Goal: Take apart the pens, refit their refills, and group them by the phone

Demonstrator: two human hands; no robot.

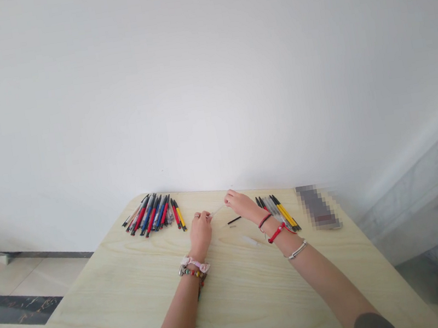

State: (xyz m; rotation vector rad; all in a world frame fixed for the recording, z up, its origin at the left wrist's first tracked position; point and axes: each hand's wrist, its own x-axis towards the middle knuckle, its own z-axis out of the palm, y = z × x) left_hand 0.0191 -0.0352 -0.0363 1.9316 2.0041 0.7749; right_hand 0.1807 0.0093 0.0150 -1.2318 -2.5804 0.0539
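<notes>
My left hand [200, 230] is closed, its fingers pinching one end of a thin, pale pen refill [218, 209] above the table. My right hand [241, 204] is closed too, its fingertips pinching the refill's other end, farther up and to the right. Below my right hand a thin black stick [234, 220] lies on the wood, with a tiny spring-like piece [233, 226] beside it. Closer to me rests a small clear tube [250, 241], perhaps a pen barrel part. The fingers hide both ends of the refill.
A pile of pens [152, 213] in red, blue, black and grey lies at the table's back left, a yellow pen [180, 215] at its right side. Several more pens [280, 212] lie right of my right hand. Beyond them is a blurred, dark flat object [319, 208]. A white wall [205, 77] borders the table [139, 293].
</notes>
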